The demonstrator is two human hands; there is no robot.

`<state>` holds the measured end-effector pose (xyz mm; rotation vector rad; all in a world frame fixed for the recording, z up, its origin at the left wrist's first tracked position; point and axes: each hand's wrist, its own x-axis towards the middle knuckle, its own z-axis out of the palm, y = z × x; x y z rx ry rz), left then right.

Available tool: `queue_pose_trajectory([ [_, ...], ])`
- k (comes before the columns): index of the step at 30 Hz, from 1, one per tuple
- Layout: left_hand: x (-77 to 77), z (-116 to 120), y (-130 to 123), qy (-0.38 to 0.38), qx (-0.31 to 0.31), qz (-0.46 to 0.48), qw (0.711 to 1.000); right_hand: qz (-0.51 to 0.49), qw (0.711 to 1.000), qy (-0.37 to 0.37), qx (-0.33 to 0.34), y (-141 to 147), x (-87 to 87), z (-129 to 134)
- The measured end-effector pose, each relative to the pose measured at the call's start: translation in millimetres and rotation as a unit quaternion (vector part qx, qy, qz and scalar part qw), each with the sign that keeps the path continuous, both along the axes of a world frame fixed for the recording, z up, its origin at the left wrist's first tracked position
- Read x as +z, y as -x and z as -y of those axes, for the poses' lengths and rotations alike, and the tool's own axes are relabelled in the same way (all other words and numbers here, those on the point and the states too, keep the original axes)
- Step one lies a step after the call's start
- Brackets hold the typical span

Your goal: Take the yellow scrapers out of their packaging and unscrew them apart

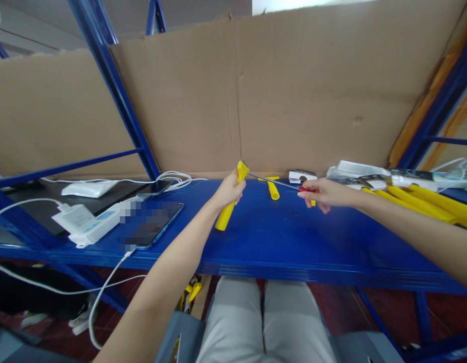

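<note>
My left hand (230, 189) is wrapped round a yellow handle (225, 216), a smooth tube that widens into a flat head at its upper end. In my right hand (319, 194) is a screwdriver (273, 180) with a red grip and a long metal shaft. The shaft reaches left to the head of the yellow handle; whether its tip sits inside or only touches, I cannot tell. Behind the shaft, a second yellow handle (273, 190) with a wide head lies on the blue shelf (256, 242).
Several yellow handles (425, 204) lie at the right, with black-and-white packaging (412, 177) behind them. A small white-and-black piece (302, 176) rests near the cardboard wall (312, 91). To the left are a phone (153, 227), a white power strip (101, 224) and white cables (175, 179).
</note>
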<state>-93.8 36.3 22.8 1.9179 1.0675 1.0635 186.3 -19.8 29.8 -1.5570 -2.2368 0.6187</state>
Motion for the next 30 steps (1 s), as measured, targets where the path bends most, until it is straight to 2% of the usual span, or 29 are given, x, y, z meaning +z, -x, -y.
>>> queue_pose_trajectory([
  [2, -0.3, -0.3, 1.0, -0.013, 0.008, -0.025, 1.000, 0.014, 0.999, -0.042, 0.005, -0.3, -0.3, -0.7],
  [6, -0.3, -0.2, 1.8, -0.027, 0.010, -0.030, 0.999, 0.094, 0.973, -0.209, 0.007, -1.5, -3.4, -2.6],
  [8, 0.1, 0.5, 1.5, -0.028, 0.005, -0.021, 0.999, 0.173, 0.948, -0.265, -0.027, -0.8, -5.3, -0.2],
  [11, 1.0, 2.2, 0.0, -0.023, -0.003, -0.005, 1.000, 0.289, 0.894, -0.333, -0.084, -0.1, -8.3, 6.3],
  [14, 2.3, 3.6, -2.6, -0.010, -0.007, 0.009, 1.000, 0.356, 0.846, -0.384, -0.098, -0.3, -10.0, 10.8],
  [16, 3.3, 3.7, -3.7, -0.008, 0.000, 0.018, 1.000, 0.373, 0.831, -0.400, -0.099, 0.8, -10.1, 11.6],
  [19, 4.4, 2.6, -2.6, -0.011, 0.009, 0.027, 1.000, 0.370, 0.837, -0.392, -0.096, 5.4, -8.5, 10.5],
  [23, 3.9, 0.2, 1.1, -0.016, 0.017, 0.014, 1.000, 0.354, 0.872, -0.332, -0.065, 9.9, -3.3, 8.8],
  [27, 2.6, -0.2, 1.8, -0.034, 0.009, -0.011, 0.999, 0.357, 0.893, -0.258, -0.094, 8.9, 1.5, 10.0],
  [30, 2.9, 0.2, 1.3, -0.048, 0.010, -0.041, 0.998, 0.355, 0.897, -0.242, -0.102, 6.9, 1.0, 10.6],
])
